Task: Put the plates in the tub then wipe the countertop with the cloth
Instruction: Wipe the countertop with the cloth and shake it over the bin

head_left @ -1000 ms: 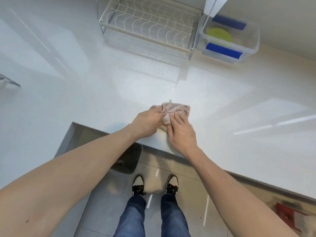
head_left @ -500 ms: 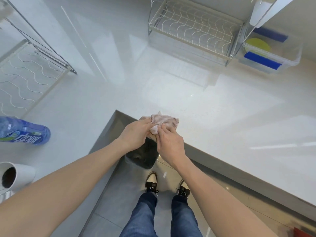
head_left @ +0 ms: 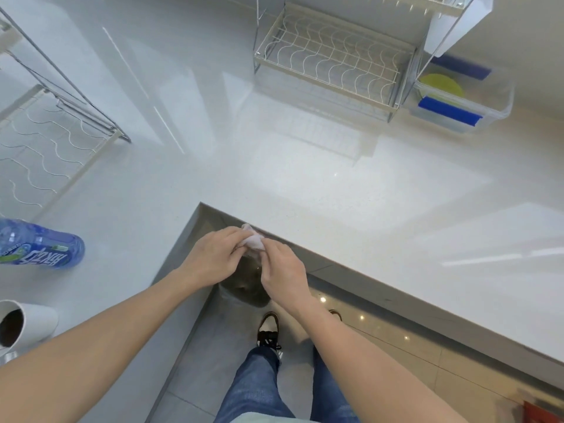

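Off the table (head_left: 305, 190) edge, above the floor: left hand (head_left: 213, 259) and right hand (head_left: 282, 274) both clamped on bunched cloth (head_left: 254, 241); yellow-green plate (head_left: 442, 85) inside tub (head_left: 500, 109).

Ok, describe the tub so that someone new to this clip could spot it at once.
Start at the wire dish rack at the far edge of the white countertop. The tub sits just right of it: a clear plastic box with blue handles, the only thing holding a yellow-green plate.
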